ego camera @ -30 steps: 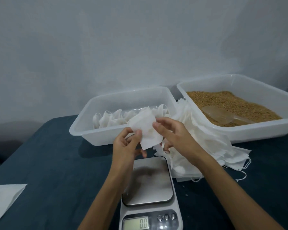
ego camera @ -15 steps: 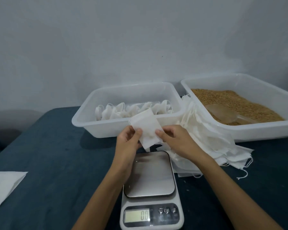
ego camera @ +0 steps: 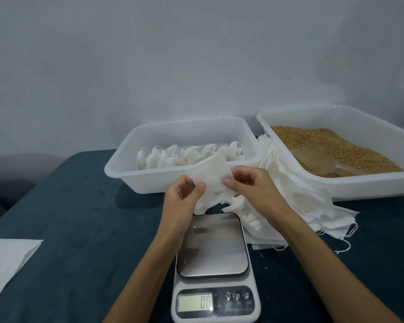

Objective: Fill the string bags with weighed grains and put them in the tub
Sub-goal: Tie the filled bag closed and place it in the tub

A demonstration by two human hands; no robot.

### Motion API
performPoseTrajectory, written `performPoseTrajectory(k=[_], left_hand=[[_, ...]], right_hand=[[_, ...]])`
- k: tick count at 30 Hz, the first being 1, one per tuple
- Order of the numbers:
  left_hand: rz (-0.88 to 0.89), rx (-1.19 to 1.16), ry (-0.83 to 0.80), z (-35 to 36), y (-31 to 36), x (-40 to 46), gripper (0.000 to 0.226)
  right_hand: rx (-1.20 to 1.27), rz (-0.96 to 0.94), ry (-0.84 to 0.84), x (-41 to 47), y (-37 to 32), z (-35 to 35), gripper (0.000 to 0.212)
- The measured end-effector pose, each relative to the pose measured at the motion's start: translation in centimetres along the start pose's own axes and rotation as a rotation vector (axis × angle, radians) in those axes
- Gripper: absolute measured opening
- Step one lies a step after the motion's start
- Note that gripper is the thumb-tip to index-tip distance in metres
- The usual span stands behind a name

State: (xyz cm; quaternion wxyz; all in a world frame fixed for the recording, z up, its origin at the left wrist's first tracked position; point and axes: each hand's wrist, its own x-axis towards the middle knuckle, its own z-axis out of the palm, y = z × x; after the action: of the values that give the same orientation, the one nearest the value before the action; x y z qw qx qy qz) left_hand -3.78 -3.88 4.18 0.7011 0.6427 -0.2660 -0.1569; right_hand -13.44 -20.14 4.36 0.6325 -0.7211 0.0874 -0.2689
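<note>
Here, both hands are pinching one empty string bag [ego camera: 214,180] above the scale.

The left hand [ego camera: 181,201] and right hand [ego camera: 252,187] are each gripping an edge of the bag, seemingly working its mouth open for filling. Below, the scale [ego camera: 214,264] is reading zero, ready for weighing. Just beside it is lying a stack of spare bags [ego camera: 296,206]; beyond, the tub [ego camera: 126,173] is holding finished bags, while the grain tray [ego camera: 383,185] with its scoop [ego camera: 313,159] is sitting within the right hand's reach.

Dim, cool, even light, soft shadow on the worktop [ego camera: 68,206] left of the fingers [ego camera: 197,188], hazy reflection on the scale [ego camera: 211,244] plate just below them, wide-angle bowing towards the frame edges, slight softness throughout, wall [ego camera: 173,54] mottled with grey shading.
</note>
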Motion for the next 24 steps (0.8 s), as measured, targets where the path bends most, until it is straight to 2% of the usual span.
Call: performPoseTrajectory(k=[3,5,8,10,14,16,20,24], left_hand=[[0.065,0.172,0.091,-0.3,-0.2,0.3,0.019],[0.130,0.228,0.097,-0.4,-0.2,0.3,0.020],[0.249,0.266,0.112,0.0,0.0,-0.3,0.026],[0.348,0.335,0.135,0.3,0.0,-0.6,0.028],[0.510,0.473,0.126,0.5,0.1,-0.9,0.031],[0.551,0.530,0.115,0.6,0.0,-0.9,0.029],[0.618,0.606,0.118,0.6,0.0,-1.0,0.030],[0.610,0.612,0.115,0.6,0.1,-1.1,0.029]], right_hand=[[-0.015,-0.012,0.037,0.1,0.0,0.1,0.006],[-0.054,-0.033,0.049,0.0,-0.2,0.4,0.006],[-0.216,-0.090,0.256,-0.2,-0.2,0.8,0.018],[-0.192,-0.145,0.327,-0.4,-0.7,0.9,0.023],[0.051,-0.068,0.129,-0.9,-1.9,1.4,0.042],[0.031,-0.053,0.081,-1.0,-2.1,1.5,0.037],[0.063,-0.045,0.013,-1.0,-2.3,1.3,0.012],[0.079,-0.048,0.015,-0.9,-2.1,1.1,0.017]])
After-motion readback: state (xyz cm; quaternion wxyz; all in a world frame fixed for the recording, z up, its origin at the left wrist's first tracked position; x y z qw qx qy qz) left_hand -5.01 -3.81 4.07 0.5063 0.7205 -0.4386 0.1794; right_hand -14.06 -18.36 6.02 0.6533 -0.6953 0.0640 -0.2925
